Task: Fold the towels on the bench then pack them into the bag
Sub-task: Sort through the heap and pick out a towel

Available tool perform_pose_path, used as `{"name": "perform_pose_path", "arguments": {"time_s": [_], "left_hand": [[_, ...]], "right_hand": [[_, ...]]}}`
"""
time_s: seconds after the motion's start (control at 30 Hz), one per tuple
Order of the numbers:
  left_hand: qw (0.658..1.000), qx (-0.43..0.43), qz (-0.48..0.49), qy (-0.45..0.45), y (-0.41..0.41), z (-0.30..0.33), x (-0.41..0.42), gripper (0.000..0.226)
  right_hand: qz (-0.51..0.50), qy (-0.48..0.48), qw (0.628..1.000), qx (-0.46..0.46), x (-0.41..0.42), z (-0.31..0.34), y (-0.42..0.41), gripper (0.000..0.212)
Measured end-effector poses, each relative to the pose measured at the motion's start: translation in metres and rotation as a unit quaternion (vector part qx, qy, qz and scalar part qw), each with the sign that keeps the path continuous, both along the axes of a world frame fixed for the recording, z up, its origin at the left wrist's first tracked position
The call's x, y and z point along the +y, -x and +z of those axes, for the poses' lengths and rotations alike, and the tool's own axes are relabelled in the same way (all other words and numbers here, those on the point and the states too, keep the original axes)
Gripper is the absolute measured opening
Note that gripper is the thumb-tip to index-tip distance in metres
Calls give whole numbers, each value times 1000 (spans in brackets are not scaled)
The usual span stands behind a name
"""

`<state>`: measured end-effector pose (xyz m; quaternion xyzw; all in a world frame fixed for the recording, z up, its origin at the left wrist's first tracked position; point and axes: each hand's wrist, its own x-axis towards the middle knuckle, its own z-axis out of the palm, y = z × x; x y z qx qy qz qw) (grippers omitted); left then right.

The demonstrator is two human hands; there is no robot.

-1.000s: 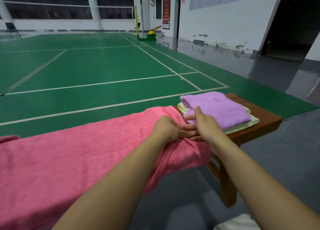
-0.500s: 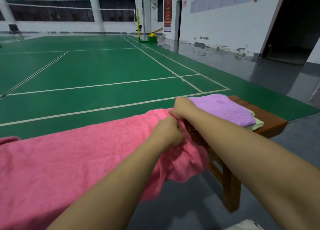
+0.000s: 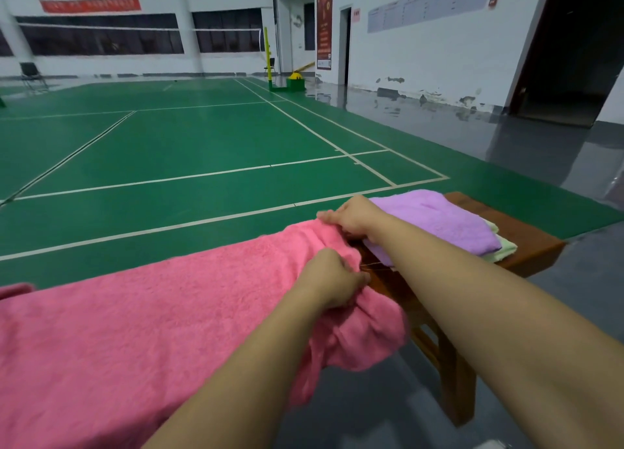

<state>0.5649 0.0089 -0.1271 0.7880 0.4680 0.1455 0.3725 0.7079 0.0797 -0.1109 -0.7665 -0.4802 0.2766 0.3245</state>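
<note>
while spread flat along the table (image 3: 526,242) for folding, pink towel (image 3: 152,330) covers most of the top from 9 o'clock to centre, near edge spilling over the front toward 5 o'clock. left hand (image 3: 332,280), fingers curled, pinches the near right corner of the pink towel at centre; right hand (image 3: 354,217), just past it toward 1 o'clock, grips the far right corner at the back edge. both corners of the short end taken together, probably so the end can be lifted evenly and carried toward 9 o'clock for a first fold. already folded: purple towel (image 3: 435,222) stacked on pale green towel (image 3: 503,247) at 2 o'clock, parked at the table's end, likely to keep working room clear and wait for packing. touching or just beside the right wrist, cannot tell which. bag not clearly in view; only a white scrap at 5 o'clock, too little to identify.
</note>
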Motion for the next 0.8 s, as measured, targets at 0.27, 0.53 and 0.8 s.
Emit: {"name": "perform_pose_path", "arguments": {"time_s": [0.27, 0.53, 0.8], "left_hand": [[911, -283, 63, 293, 21, 20, -15, 15], [812, -425, 146, 372, 26, 33, -22, 43], [868, -399, 117, 271, 26, 25, -18, 40]], "right_hand": [[-63, -167, 930, 321, -7, 13, -4, 34], [-43, -221, 885, 407, -9, 31, 7, 13], [-86, -234, 878, 409, -10, 36, -3, 68]]}}
